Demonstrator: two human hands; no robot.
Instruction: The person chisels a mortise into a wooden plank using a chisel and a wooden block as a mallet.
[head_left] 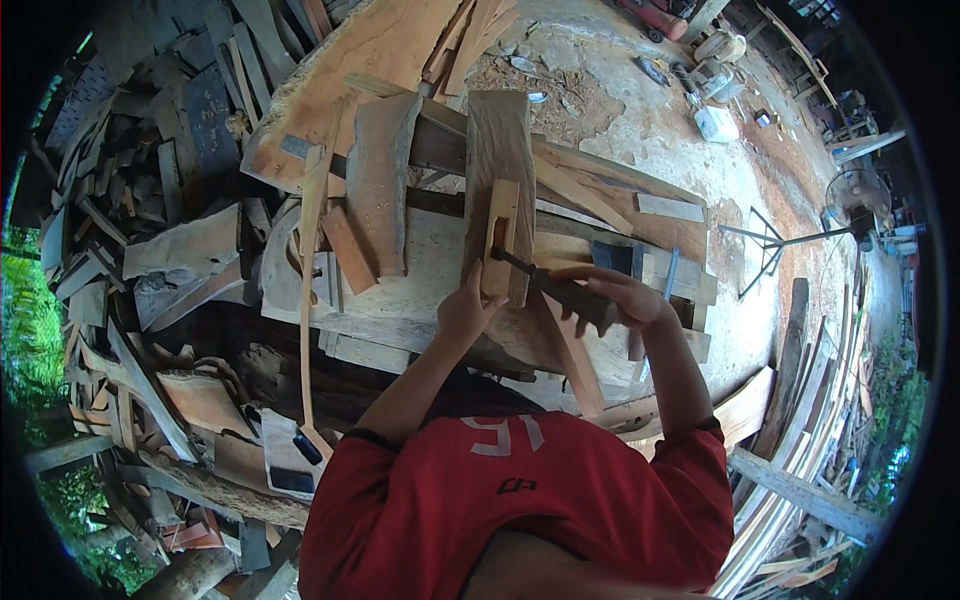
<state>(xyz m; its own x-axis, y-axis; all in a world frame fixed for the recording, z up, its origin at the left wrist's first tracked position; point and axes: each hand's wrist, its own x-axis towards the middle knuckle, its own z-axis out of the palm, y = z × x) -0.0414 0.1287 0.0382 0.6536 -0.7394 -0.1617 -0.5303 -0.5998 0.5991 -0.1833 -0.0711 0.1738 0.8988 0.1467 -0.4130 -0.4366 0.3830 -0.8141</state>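
My left hand [466, 312] grips the near end of a small pale wooden block [506, 198] with a long slot cut in it. The block rests lengthwise on a thick brown beam [497, 128]. Wrapped round the dark handle of a chisel-like tool [518, 264] is my right hand [628, 296]. The tool's thin shank slants leftward, and its tip meets the near end of the slot. Whether the tip is inside the slot or just at its edge, I cannot tell.
Loose boards surround the beam, among them a live-edge slab [380, 45] and a curved plank [383, 180]. Scrap wood [110, 180] is heaped on the left. A phone [292, 480] lies at lower left. A metal stand [770, 240] and a white container [715, 124] are to the right.
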